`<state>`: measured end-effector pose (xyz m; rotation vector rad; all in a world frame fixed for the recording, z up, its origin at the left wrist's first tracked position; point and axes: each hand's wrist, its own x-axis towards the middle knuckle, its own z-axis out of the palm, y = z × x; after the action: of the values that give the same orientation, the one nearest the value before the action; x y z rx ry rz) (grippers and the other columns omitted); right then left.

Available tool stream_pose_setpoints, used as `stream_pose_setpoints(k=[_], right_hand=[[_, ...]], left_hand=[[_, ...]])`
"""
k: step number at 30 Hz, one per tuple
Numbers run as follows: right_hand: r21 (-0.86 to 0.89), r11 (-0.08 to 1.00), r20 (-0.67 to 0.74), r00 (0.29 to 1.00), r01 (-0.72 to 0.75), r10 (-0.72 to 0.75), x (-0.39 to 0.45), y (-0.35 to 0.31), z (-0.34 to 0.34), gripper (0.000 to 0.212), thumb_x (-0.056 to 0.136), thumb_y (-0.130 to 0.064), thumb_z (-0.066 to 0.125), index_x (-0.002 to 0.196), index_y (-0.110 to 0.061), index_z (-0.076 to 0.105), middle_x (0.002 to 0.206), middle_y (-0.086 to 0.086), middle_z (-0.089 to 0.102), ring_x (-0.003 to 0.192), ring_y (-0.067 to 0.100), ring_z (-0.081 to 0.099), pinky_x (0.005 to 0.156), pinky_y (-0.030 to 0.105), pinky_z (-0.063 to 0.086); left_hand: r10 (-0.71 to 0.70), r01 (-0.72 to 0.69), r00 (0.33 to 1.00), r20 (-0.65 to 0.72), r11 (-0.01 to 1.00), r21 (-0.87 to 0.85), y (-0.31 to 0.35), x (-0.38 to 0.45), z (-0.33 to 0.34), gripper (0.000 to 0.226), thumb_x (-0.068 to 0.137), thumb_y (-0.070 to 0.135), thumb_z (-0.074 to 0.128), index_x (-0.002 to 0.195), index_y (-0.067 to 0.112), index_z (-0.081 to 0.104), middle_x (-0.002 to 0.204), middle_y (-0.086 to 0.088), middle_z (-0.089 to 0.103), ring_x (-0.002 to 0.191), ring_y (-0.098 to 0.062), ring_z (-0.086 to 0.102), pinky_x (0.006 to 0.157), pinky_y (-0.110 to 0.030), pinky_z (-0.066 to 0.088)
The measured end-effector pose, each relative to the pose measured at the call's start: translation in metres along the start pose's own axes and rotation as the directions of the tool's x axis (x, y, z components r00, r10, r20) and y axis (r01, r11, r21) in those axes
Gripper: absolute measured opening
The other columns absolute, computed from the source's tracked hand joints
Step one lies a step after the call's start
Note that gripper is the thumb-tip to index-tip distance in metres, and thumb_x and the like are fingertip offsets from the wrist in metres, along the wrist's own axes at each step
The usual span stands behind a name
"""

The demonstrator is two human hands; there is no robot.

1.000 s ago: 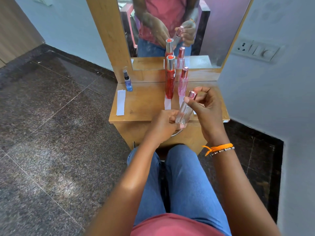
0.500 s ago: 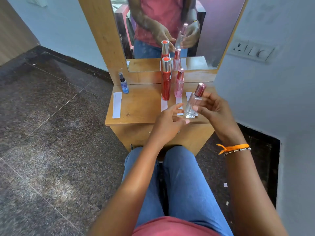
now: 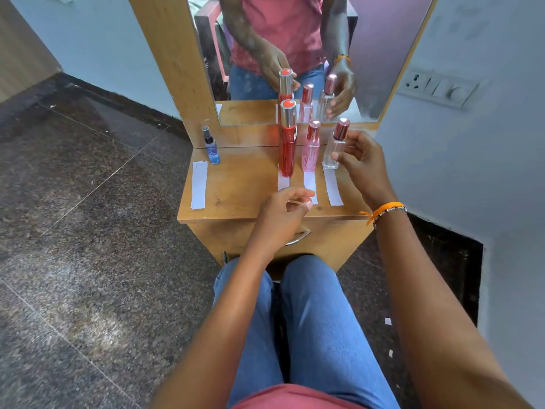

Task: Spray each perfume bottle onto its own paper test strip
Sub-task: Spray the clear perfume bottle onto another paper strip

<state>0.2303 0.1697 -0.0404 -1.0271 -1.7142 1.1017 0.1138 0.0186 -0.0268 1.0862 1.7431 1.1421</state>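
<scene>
Four perfume bottles stand on the small wooden table (image 3: 241,187): a small blue bottle (image 3: 212,150) at the far left, a tall red bottle (image 3: 287,149), a pink bottle (image 3: 310,153) and a clear bottle (image 3: 331,156) with a metallic pink cap. A white paper strip lies in front of each: the left strip (image 3: 199,184), the red bottle's strip (image 3: 283,183), the pink bottle's strip (image 3: 309,183) and the right strip (image 3: 333,187). My right hand (image 3: 362,163) holds the upright clear bottle by thumb and fingers, its base on the table. My left hand (image 3: 283,211) hovers over the front edge, fingers loosely curled, holding nothing.
A mirror (image 3: 368,54) in a wooden frame rises behind the bottles and reflects them and my hands. A wall with a socket panel (image 3: 436,87) stands close on the right. A drawer handle (image 3: 298,237) sits below the tabletop. My knees are near the table's front.
The clear bottle went from both hands above the table's front edge back to the far end of the right strip, upright. My left hand let go and drew back.
</scene>
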Motion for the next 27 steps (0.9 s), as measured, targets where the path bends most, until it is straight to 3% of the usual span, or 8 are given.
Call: stream_pose_setpoints(k=[6, 9, 12, 14, 16, 22, 24, 27], right_hand=[[-0.034, 0.999, 0.015, 1.0, -0.019, 0.02, 0.001, 0.004, 0.003, 0.031, 0.08, 0.005, 0.064, 0.106, -0.011, 0.061, 0.097, -0.005, 0.066, 0.09, 0.009, 0.064, 0.089, 0.026, 0.052], [-0.043, 0.998, 0.005, 0.999, -0.047, 0.047, -0.001, 0.006, 0.003, 0.037, 0.08, 0.002, 0.066, 0.113, -0.012, 0.059, 0.108, -0.001, 0.066, 0.1, 0.012, 0.063, 0.094, 0.027, 0.051], [-0.047, 0.996, -0.148, 0.987, -0.072, 0.065, -0.014, 0.005, 0.004, 0.041, 0.08, -0.004, 0.069, 0.117, -0.015, 0.054, 0.12, 0.002, 0.061, 0.105, 0.014, 0.06, 0.091, 0.02, 0.049], [-0.048, 0.997, -0.312, 0.949, -0.054, 0.036, -0.035, -0.003, 0.011, 0.029, 0.082, -0.005, 0.067, 0.106, -0.015, 0.055, 0.105, 0.002, 0.062, 0.09, 0.013, 0.06, 0.078, 0.011, 0.048], [-0.041, 0.999, -0.344, 0.939, -0.025, 0.009, -0.057, -0.012, 0.025, 0.018, 0.083, -0.004, 0.064, 0.094, -0.016, 0.057, 0.086, -0.002, 0.06, 0.076, 0.012, 0.057, 0.069, 0.013, 0.046], [-0.024, 0.998, 0.131, 0.99, 0.063, -0.06, -0.08, -0.033, 0.103, 0.014, 0.083, 0.0, 0.063, 0.083, -0.013, 0.064, 0.07, -0.016, 0.057, 0.064, -0.006, 0.053, 0.063, 0.006, 0.039], [-0.044, 0.995, 0.257, 0.963, 0.094, -0.079, -0.073, -0.04, 0.129, 0.012, 0.083, 0.001, 0.061, 0.088, -0.009, 0.066, 0.073, -0.014, 0.058, 0.065, -0.01, 0.053, 0.063, 0.004, 0.038], [-0.092, 0.987, 0.383, 0.92, 0.131, -0.086, -0.059, -0.048, 0.16, 0.021, 0.083, 0.006, 0.054, 0.099, -0.005, 0.064, 0.086, -0.004, 0.062, 0.067, 0.0, 0.053, 0.063, 0.006, 0.038]], left_hand=[[-0.014, 0.014, 1.0, -0.017, 1.0, -0.001, -0.005, 0.004, -0.006, 0.021, 0.089, 0.016, 0.058, 0.106, 0.023, 0.068, 0.107, 0.005, 0.067, 0.09, -0.003, 0.058, 0.083, -0.019, 0.046], [-0.015, 0.015, 1.0, -0.026, 1.0, -0.008, -0.006, 0.004, -0.006, 0.02, 0.089, 0.016, 0.058, 0.105, 0.024, 0.068, 0.108, 0.005, 0.068, 0.096, -0.006, 0.06, 0.088, -0.022, 0.047], [-0.001, 0.001, 1.0, -0.027, 1.0, -0.005, -0.006, 0.001, -0.01, 0.019, 0.089, 0.016, 0.058, 0.102, 0.024, 0.068, 0.106, 0.008, 0.067, 0.09, -0.004, 0.058, 0.082, -0.018, 0.047], [0.014, -0.015, 0.998, -0.068, 1.0, -0.001, -0.006, -0.001, -0.017, 0.018, 0.089, 0.014, 0.057, 0.099, 0.023, 0.068, 0.098, 0.012, 0.066, 0.086, -0.002, 0.057, 0.075, -0.013, 0.045], [0.001, -0.003, 0.983, -0.186, 1.0, -0.007, -0.008, 0.0, -0.029, 0.02, 0.089, 0.01, 0.055, 0.096, 0.022, 0.069, 0.089, 0.012, 0.065, 0.084, -0.006, 0.057, 0.079, -0.019, 0.045], [-0.033, 0.171, 0.81, -0.585, 0.968, 0.182, -0.03, 0.005, -0.082, 0.028, 0.087, 0.006, 0.052, 0.108, 0.02, 0.063, 0.107, 0.001, 0.061, 0.103, -0.021, 0.057, 0.087, -0.032, 0.043], [-0.017, 0.253, 0.767, -0.642, 0.927, 0.278, -0.041, 0.007, -0.097, 0.031, 0.085, 0.007, 0.056, 0.113, 0.019, 0.061, 0.113, -0.005, 0.059, 0.105, -0.026, 0.056, 0.088, -0.036, 0.043], [-0.028, 0.316, 0.788, -0.615, 0.876, 0.365, -0.054, 0.009, -0.11, 0.035, 0.082, 0.013, 0.063, 0.117, 0.016, 0.059, 0.114, -0.012, 0.057, 0.106, -0.034, 0.055, 0.091, -0.041, 0.042]])
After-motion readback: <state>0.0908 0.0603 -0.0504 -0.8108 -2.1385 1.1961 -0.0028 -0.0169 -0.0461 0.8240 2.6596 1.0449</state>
